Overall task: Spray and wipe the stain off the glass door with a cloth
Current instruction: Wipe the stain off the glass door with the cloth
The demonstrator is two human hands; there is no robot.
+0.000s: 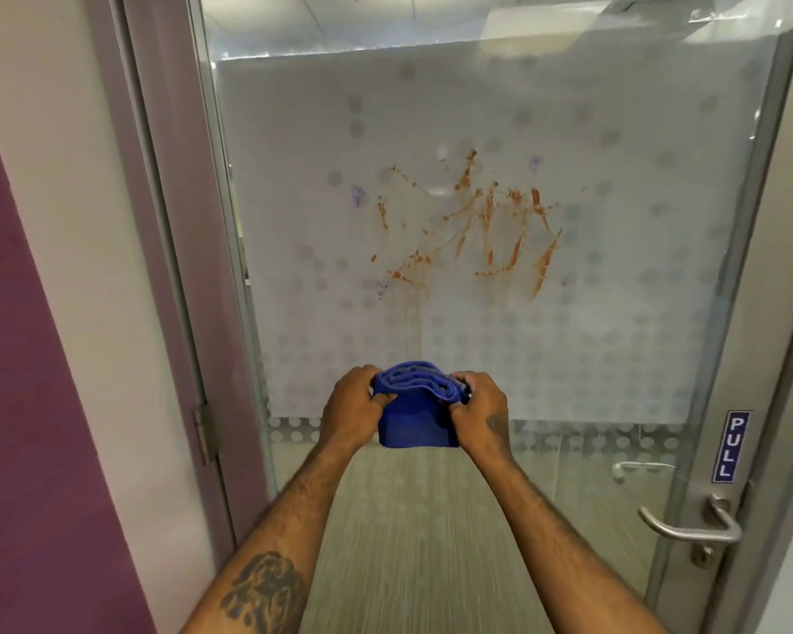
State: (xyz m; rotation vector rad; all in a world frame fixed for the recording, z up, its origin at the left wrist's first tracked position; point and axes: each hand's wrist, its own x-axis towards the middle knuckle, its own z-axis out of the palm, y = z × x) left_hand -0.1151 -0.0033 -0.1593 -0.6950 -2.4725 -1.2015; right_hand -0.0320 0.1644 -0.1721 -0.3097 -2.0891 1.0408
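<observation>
A glass door (637,267) with a frosted, dotted panel fills the view. Orange-brown smears and a few faint purple marks make up the stain (472,226) across the middle of the panel, with thin drips running down from it. Below the stain I hold a folded blue cloth (415,411) in front of the glass. My left hand (351,407) grips its left side and my right hand (481,411) grips its right side. No spray bottle is in view.
A metal lever handle (687,528) sits at the door's lower right, under a blue PULL sign (731,446). The grey door frame with a hinge (204,432) runs down the left, beside a white and purple wall (28,359).
</observation>
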